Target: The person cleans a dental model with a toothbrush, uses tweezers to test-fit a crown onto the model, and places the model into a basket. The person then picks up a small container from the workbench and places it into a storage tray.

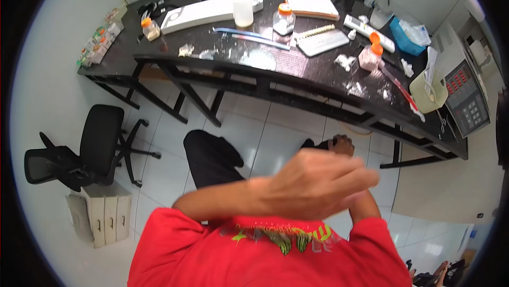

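Note:
Raised in front of the red shirt (238, 250), my left hand (323, 181) has its fingers curled and smeared by motion; whether it holds anything is hidden. Lower down, by my knee, my right forearm's side is less clear, and the other hand, my right hand (342, 145), hangs near the black trousers (212, 154) with its fingers bent, their tips hidden. Both hands are apart from the black table (254, 77). On it stand a white bottle (243, 9), a jar with an orange lid (284, 21) and a jar of pink powder (369, 58).
A black office chair (102, 138) stands at the left beside white box files (108, 215). The table carries a blue container (404, 38), a green cup (428, 92) and a device with a keypad (466, 99). Part of another person (440, 276) shows at the lower right.

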Demonstrator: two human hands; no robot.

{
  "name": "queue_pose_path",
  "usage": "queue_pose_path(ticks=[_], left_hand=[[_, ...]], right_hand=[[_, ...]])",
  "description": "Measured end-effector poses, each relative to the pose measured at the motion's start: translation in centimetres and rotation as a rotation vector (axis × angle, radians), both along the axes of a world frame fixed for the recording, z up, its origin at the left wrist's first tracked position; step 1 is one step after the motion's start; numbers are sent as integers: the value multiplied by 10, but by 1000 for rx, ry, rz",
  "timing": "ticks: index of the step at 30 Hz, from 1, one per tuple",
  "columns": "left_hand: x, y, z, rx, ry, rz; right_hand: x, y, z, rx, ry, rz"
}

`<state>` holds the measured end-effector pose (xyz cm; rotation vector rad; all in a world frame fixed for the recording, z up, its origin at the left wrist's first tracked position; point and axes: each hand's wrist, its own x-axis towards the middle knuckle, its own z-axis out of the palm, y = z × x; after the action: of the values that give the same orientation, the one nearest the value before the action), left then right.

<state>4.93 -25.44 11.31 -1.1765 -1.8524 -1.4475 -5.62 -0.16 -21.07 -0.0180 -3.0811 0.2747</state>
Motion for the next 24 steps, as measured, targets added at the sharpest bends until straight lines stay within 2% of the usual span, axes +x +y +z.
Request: queue_pose_path(ticks=[3, 6, 24], left_hand=[[-21, -10, 25, 0, 217, 41], [-18, -15, 48, -115, 378, 206], [-23, -17, 79, -263, 449, 192]], right_hand=[[-6, -1, 14, 3, -123, -108], [-13, 12, 0, -65, -35, -134], [7, 29, -6, -194, 58, -207]])
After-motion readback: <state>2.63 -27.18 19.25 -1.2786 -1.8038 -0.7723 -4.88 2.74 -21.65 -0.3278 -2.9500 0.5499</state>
